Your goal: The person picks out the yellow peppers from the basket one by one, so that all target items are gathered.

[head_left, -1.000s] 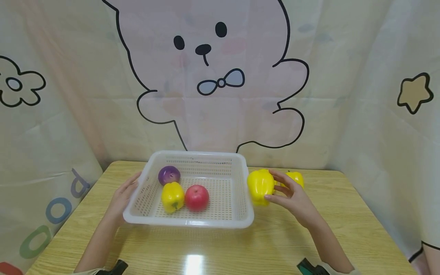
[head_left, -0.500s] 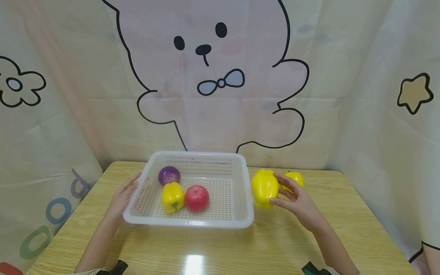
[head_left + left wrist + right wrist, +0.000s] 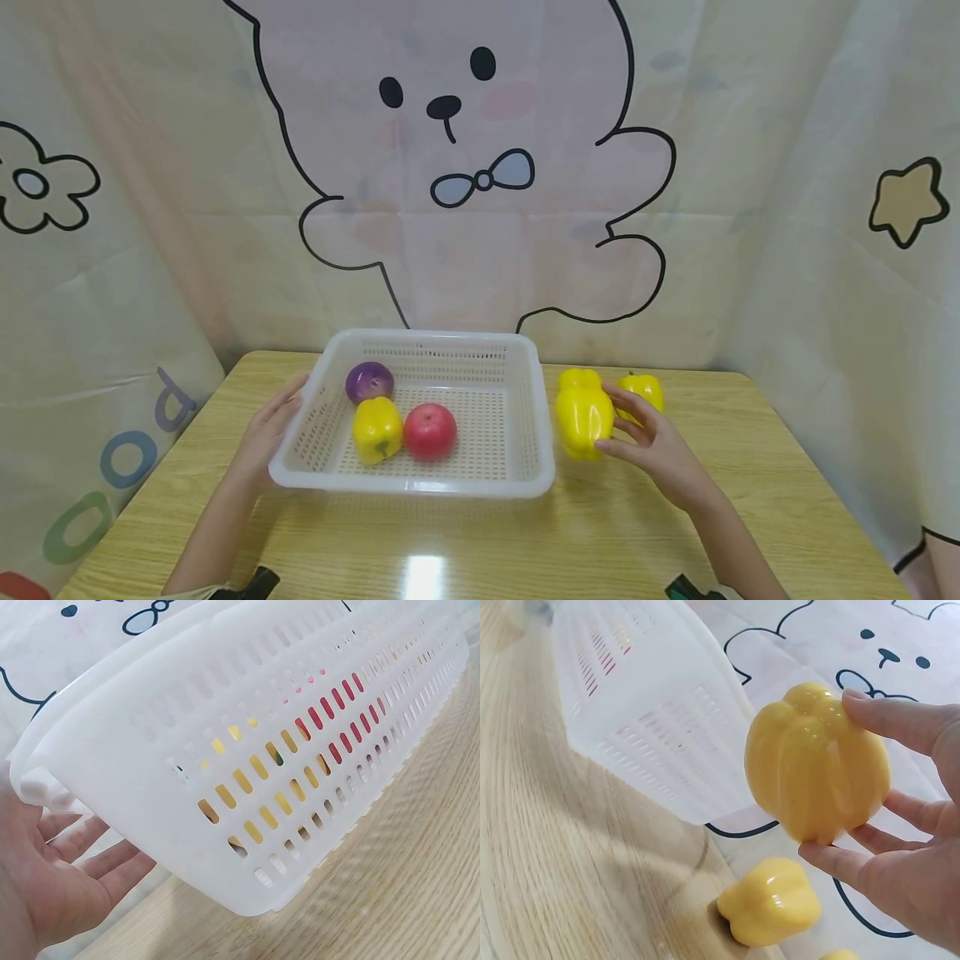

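My right hand (image 3: pixel 663 458) holds a yellow bell pepper (image 3: pixel 585 421) between thumb and fingers, just right of the white plastic basket (image 3: pixel 411 485). In the right wrist view, this bell pepper (image 3: pixel 817 765) hangs above the table, apart from the basket. My left hand (image 3: pixel 268 437) rests at the basket's left side; in the left wrist view its fairly straight fingers (image 3: pixel 112 862) reach along the end wall below the rim. Inside the basket lie a purple round onion-like vegetable (image 3: pixel 369 383), another yellow bell pepper (image 3: pixel 377 430) and a red round fruit (image 3: pixel 430 432).
Behind the held one stand a yellow bell pepper (image 3: pixel 579 379) and, further right, another yellow bell pepper (image 3: pixel 645 390). The wooden table (image 3: pixel 480 542) ends at a printed curtain (image 3: pixel 465 250) behind, with more curtain at both sides.
My right hand has moved right and slightly nearer with the bell pepper, away from the basket's right rim. A bell pepper behind it now shows more. Left hand and basket have stayed put.
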Demonstrator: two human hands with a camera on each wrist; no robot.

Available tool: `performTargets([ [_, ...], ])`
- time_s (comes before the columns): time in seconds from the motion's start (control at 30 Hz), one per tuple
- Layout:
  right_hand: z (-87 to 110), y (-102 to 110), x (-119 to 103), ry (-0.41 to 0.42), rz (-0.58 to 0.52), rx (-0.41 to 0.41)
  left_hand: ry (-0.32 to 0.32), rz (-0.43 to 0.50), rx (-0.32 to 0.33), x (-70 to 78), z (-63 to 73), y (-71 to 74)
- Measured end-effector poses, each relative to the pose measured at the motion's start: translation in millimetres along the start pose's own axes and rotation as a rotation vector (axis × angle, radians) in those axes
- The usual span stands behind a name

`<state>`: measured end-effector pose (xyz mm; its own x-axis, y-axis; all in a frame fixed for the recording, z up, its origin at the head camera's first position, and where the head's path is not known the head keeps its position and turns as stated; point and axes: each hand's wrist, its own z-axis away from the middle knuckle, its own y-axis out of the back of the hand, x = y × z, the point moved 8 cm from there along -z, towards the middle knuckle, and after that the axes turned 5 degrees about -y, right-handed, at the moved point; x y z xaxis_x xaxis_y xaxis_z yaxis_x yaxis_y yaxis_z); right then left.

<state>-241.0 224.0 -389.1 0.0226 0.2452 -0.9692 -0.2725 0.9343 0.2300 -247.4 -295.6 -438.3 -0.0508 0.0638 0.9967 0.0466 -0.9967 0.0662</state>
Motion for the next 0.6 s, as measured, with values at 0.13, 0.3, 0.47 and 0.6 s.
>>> performTargets([
  [0.13, -0.6, 2.5, 4.6, 0.013, -0.002, -0.003, 0.004, -0.001, 0.001, 0.1, 0.0, -0.6],
  [0.3, -1.4, 3.5, 8.8, 0.029, -0.020, -0.019, 0.021, 0.028, 0.002, -0.4, -0.3, -2.3],
  [0.47, -3.3, 4.0, 14.5, 0.035, -0.025, -0.035, 0.030, 0.031, 0.005, -1.0, -0.6, -1.8],
  [0.6, -5.0, 4.1, 19.2, 0.036, -0.022, -0.045, 0.037, 0.030, 0.004, -1.7, -1.1, -1.4],
])
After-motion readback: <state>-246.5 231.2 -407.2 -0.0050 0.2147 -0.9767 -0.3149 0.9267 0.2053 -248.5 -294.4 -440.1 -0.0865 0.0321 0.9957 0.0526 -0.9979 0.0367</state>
